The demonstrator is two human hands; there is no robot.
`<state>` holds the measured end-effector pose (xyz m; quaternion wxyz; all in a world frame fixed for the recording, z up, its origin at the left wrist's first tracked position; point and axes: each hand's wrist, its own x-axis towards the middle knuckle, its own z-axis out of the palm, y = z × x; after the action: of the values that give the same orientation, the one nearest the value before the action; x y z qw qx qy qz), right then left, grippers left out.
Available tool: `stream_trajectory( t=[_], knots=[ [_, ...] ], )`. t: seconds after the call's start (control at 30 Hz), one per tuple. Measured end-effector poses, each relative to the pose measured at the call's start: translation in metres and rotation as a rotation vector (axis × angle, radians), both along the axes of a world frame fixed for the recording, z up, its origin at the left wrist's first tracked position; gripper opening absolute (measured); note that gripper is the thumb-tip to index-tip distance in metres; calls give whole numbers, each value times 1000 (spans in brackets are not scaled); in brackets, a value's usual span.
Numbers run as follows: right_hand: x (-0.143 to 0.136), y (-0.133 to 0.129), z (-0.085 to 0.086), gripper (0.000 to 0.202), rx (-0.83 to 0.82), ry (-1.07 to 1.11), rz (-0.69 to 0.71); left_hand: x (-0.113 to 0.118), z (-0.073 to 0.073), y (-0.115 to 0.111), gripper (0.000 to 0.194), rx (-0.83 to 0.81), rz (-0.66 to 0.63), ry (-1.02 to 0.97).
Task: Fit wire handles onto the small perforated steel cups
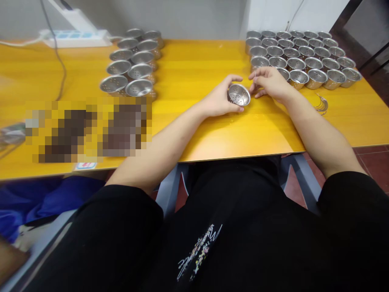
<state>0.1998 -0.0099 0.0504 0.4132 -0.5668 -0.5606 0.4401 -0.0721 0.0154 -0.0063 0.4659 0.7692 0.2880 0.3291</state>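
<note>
A small metal strainer cup (239, 95) with holes in its base is held in my left hand (220, 96), thumb and fingers around its side, its mouth tilted up toward me. Just right of the cup, my right hand (269, 83) has its fingers closed in a pinch, with a thin wire (255, 74) showing at the fingertips; much of the wire is hidden. Several thin curved wires (322, 104) lie in a small bunch on the yellow table (200, 138), right of my right forearm.
Rows of similar strainer cups (316, 77) stand at the back right, close behind my right hand. Two more columns of cups (139, 87) stand left. A white power strip (75, 38) with cables lies at the far left. Blurred-out dark items (124, 129) lie near my left forearm.
</note>
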Motion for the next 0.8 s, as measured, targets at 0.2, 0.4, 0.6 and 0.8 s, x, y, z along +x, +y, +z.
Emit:
stream_trajectory(
  t=[0.2,0.4,0.6,0.8],
  knots=[
    [-4,1,0,35,1,-25,1,0,0,-1,125,-19,-5,-14],
    [-5,-6,8,31,55,-26,3,2,-4,5,129,-19,-14,-37],
    [0,-1,5,32,70,-21,21,1,-3,4,130,11,-7,-31],
    [-1,0,4,32,87,-69,11,1,-2,2,126,-10,-4,-33]
  ],
)
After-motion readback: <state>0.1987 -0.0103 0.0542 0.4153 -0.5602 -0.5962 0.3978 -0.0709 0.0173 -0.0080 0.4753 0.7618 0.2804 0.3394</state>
